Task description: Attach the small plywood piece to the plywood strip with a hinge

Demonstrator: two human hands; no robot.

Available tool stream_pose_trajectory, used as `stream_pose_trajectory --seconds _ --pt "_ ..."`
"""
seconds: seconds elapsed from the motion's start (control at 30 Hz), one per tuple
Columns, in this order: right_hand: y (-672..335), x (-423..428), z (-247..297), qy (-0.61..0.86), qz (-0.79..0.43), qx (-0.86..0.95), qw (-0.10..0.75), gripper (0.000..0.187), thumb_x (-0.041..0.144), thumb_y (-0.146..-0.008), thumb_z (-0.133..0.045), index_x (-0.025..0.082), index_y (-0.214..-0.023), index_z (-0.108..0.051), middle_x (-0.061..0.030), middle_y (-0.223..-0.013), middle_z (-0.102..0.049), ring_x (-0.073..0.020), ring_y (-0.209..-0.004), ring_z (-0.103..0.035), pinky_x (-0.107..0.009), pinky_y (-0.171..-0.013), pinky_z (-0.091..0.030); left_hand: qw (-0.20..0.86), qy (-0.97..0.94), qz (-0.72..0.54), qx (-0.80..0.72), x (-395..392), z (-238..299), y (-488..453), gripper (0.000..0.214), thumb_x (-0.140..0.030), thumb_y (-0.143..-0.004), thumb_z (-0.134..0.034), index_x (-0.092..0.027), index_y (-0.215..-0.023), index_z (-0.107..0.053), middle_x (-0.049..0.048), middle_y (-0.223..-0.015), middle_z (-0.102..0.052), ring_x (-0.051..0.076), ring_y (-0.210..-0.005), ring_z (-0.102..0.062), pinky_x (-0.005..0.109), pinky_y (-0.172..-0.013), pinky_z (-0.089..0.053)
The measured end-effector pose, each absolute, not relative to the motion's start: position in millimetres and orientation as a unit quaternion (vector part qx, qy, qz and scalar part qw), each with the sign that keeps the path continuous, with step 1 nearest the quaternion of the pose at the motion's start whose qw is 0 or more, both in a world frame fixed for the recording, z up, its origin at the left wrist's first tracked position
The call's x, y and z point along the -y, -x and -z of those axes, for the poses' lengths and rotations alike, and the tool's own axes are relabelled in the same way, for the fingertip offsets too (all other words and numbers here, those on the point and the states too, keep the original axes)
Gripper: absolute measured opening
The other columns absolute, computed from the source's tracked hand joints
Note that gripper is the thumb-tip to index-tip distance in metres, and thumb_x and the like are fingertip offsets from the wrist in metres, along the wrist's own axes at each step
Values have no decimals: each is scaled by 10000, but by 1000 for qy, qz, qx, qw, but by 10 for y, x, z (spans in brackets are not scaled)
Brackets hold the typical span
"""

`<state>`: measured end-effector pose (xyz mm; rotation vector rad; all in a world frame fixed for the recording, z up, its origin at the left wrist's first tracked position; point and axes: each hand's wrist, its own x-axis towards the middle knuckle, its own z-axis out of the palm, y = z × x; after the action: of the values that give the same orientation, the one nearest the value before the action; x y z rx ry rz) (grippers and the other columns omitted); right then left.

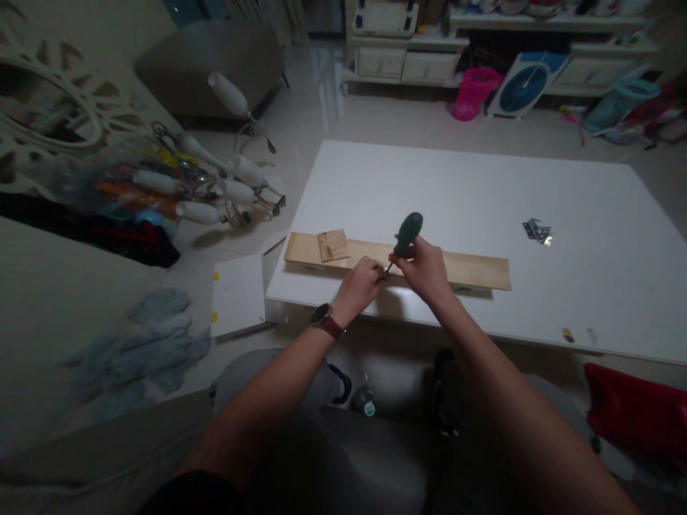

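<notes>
A long, narrow wooden board [472, 269] lies across the near part of a white table-like panel [456, 186]. My right hand [426, 268] is closed around a green-handled screwdriver [409, 232], whose shaft slants down to the board's near edge. Close to the screwdriver's tip, the fingers of my left hand [365, 280] are pinched together at that same edge. Whatever they hold there is too small to make out. On the board's left part rests a small square wooden piece [333, 245].
Small metal pieces [537, 232] lie on the panel's right side, with two tiny items near its front edge. A white box-like piece [239, 293] and a lamp with several white shades [239, 189] stand left. A bottle [365, 402] is on the floor between my legs.
</notes>
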<state>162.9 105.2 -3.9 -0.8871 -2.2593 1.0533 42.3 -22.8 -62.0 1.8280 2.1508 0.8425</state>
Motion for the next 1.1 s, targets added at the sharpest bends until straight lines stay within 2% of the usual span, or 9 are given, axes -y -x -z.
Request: stream_pose_trajectory --seconds 0.17,0.33,0.5,0.6,0.7,0.77,0.9,1.0,1.1 --pt "-1595 -1036 90 335 -350 841 242 247 274 -840 -770 188 -1071 -755 -101 -861 -801 -307 -831 -770 -465 -841 -588 99 -618 -275 -730 238 612 -420 190 -75 -928 -654 -179 -1037 -769 102 -1101 -738 263 -1129 -638 391 -973 -576" --pt "-1590 -1041 94 321 -443 807 222 418 193 -836 -699 155 -1252 -698 -124 -972 -808 -274 -829 -776 -423 -782 -614 95 -620 -275 -728 224 575 -407 218 -54 -926 -614 -177 -1031 -760 101 -1059 -755 261 -1112 -654 400 -978 -573" --pt "-1616 -1051 74 314 -447 806 226 460 133 -823 -650 180 -1278 -702 -104 -937 -834 -276 -874 -799 -440 -853 -622 91 -525 -420 -735 153 434 -342 204 -44 -907 -606 -172 -1004 -732 89 -1039 -777 227 -1028 -701 411 -971 -592" --pt "-1624 -1041 51 315 -408 825 231 405 190 -845 -673 198 -1246 -732 -110 -942 -839 -310 -900 -807 -456 -858 -615 114 -478 -550 -675 76 274 -333 220 -87 -940 -601 -178 -1113 -702 85 -1118 -774 190 -1036 -722 358 -922 -618" --pt "-1620 -1010 43 301 -352 852 243 373 198 -844 -665 219 -1207 -749 -94 -893 -829 -320 -862 -798 -429 -808 -598 129 -490 -623 -595 -23 132 -370 344 -185 -938 -704 -208 -1276 -647 89 -1260 -742 192 -1144 -709 348 -948 -626" --pt "-1609 -991 55 299 -315 866 246 381 176 -829 -638 219 -1190 -753 -96 -881 -824 -323 -831 -782 -420 -786 -585 126 -494 -644 -571 -94 78 -402 400 -251 -906 -787 -219 -1279 -648 86 -1280 -727 198 -1156 -701 350 -950 -632" --pt "-1597 -999 88 302 -311 865 254 369 169 -784 -656 215 -1136 -756 -107 -922 -831 -332 -849 -769 -436 -799 -593 124 -496 -652 -560 -199 57 -419 286 -333 -904 -817 -214 -1143 -713 57 -1161 -719 176 -1062 -704 322 -882 -639" --pt "-1623 -1047 91 282 -371 850 245 313 182 -777 -690 209 -1081 -755 -104 -945 -832 -312 -872 -777 -416 -780 -614 142 -495 -663 -543 -227 78 -391 312 -314 -916 -804 -225 -1202 -717 55 -1182 -717 176 -1085 -707 328 -908 -637" --pt "-1660 -1087 92 261 -428 834 230 275 204 -818 -676 205 -1083 -751 -100 -970 -829 -293 -898 -788 -400 -763 -628 173 -488 -670 -532 -228 96 -366 425 -257 -908 -808 -238 -1305 -660 70 -1247 -722 188 -1130 -712 352 -970 -629"
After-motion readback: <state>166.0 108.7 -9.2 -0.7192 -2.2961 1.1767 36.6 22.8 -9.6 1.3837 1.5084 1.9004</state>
